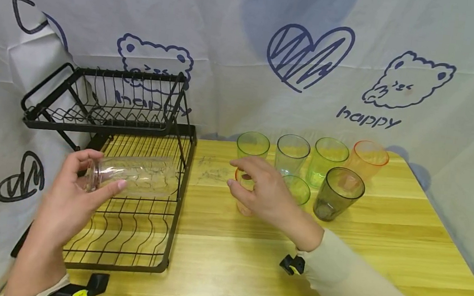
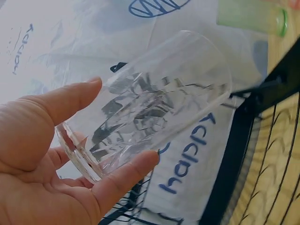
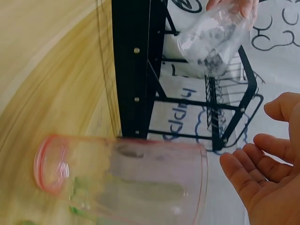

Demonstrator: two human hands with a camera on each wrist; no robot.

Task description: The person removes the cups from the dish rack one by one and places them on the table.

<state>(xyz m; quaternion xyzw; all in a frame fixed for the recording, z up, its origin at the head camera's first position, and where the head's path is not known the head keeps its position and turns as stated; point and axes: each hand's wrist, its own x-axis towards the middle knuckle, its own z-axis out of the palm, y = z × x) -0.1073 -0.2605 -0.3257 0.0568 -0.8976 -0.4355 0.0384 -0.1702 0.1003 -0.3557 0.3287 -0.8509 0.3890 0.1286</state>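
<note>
Head view: left hand grips a clear glass on its side over the black dish rack, long axis running left-right, base in the fingers, mouth toward the right. Right hand hovers with fingers relaxed, holding nothing, beside an orange cup. Seven cups stand on the counter: three green, two orange, one clear, one dark grey.

Left wrist view: thumb and fingers clasp the glass's faceted base; mouth points away.

Right wrist view: open palm just short of the orange cup's wall; only here is that gap plain.
</note>
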